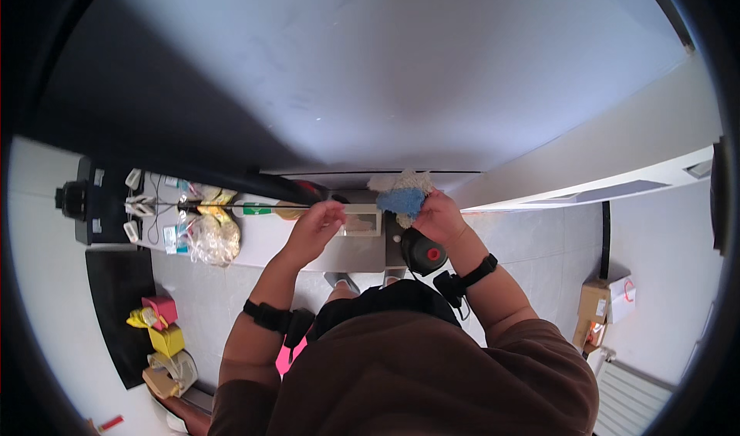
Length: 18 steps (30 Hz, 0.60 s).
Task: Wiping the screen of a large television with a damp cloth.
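Observation:
My right hand [437,218] grips a blue and cream cloth [402,199], whose cream part touches or lies close to the lower edge of a large pale upright panel [404,77]. Left of it, my left hand [319,231] is raised with its fingers loosely curled and apart, and no held thing shows in it. Between the hands is a shallow box or frame with a light rim [380,222]. Below my right hand stands a dark round container [421,252] with a red spot on top. Black straps with small devices are on both forearms.
A long counter [274,252] runs to the left, bearing clear plastic bags with yellow contents [215,236], white devices and cables. Pink [164,311] and yellow [167,340] bins stand on the far left floor. Cardboard boxes [593,303] are at the right wall.

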Motion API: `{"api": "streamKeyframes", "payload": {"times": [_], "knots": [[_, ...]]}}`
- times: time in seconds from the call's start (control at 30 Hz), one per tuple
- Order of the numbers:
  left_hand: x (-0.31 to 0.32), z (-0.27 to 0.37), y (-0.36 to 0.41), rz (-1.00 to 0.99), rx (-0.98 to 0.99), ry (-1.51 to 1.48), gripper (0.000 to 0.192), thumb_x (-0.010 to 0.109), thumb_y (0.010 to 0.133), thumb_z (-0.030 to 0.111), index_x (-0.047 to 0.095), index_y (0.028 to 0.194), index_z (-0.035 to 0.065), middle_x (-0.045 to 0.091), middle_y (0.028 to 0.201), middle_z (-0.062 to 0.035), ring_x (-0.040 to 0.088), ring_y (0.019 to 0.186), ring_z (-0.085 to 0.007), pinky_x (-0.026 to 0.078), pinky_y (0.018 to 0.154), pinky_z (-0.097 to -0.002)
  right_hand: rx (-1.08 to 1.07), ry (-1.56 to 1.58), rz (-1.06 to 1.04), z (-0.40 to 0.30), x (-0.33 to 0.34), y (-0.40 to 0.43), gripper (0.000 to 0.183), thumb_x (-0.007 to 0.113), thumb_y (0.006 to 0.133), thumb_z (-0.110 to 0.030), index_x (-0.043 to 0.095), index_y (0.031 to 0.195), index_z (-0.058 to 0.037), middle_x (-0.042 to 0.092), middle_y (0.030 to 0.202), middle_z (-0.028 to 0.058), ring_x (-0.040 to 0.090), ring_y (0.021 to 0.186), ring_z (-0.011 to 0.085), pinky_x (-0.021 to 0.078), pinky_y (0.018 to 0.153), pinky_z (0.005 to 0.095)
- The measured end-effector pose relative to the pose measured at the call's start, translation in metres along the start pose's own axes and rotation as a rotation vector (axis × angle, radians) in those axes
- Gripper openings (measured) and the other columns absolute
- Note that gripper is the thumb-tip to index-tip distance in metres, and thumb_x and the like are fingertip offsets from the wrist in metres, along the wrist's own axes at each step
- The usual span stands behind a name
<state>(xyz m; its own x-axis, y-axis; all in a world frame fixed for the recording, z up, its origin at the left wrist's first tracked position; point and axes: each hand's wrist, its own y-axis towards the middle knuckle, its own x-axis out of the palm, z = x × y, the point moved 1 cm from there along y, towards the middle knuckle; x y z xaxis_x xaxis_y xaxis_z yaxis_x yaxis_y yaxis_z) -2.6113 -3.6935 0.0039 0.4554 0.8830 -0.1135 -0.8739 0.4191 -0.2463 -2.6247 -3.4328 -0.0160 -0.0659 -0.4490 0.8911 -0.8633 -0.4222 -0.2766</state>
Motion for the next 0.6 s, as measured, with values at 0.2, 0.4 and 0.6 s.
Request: {"api": "streamKeyframes", "payload": {"times": [0.2,0.4,0.6], "knots": [[0.02,0.029,0.0,0.012,-0.012,-0.402,0.049,0.055,0.084,0.017,0.035,0.127,0.004,0.045,0.122,-0.0118,0.039,0.117,-0.0203,0.032,0.095,-0.0322,0.203,-0.206,-0.299,0.007,0.042,-0.006,0.05,0.039,0.067,0.007,0.045,0.117,0.0031,0.053,0.112,0.0116,0.051,0.105,0.0223,0.0389,0.09,0.0328],[0.029,0.029,-0.029,-0.085,-0.126,-0.752,0.051,0.063,0.078,0.021,0.043,0.121,0.0028,0.049,0.115,-0.0091,0.047,0.104,-0.0163,0.037,0.089,-0.028,0.33,-0.642,-0.318,0.02,0.052,-0.006,0.047,0.043,0.068,0.004,0.047,0.115,0.0031,0.055,0.109,0.0088,0.052,0.1,0.0181,0.0389,0.088,0.0297],[0.019,-0.001,-0.051,0.233,0.098,0.02,0.026,0.069,0.072,0.01,0.056,0.093,0.0049,0.053,0.098,-0.0029,0.051,0.089,-0.0123,0.042,0.078,-0.0263,0.228,-0.87,-0.255,0.048,0.05,-0.012,0.034,0.057,0.076,-0.009,0.052,0.108,-0.0003,0.058,0.102,0.0077,0.055,0.094,0.0174,0.0417,0.082,0.0288]]}}
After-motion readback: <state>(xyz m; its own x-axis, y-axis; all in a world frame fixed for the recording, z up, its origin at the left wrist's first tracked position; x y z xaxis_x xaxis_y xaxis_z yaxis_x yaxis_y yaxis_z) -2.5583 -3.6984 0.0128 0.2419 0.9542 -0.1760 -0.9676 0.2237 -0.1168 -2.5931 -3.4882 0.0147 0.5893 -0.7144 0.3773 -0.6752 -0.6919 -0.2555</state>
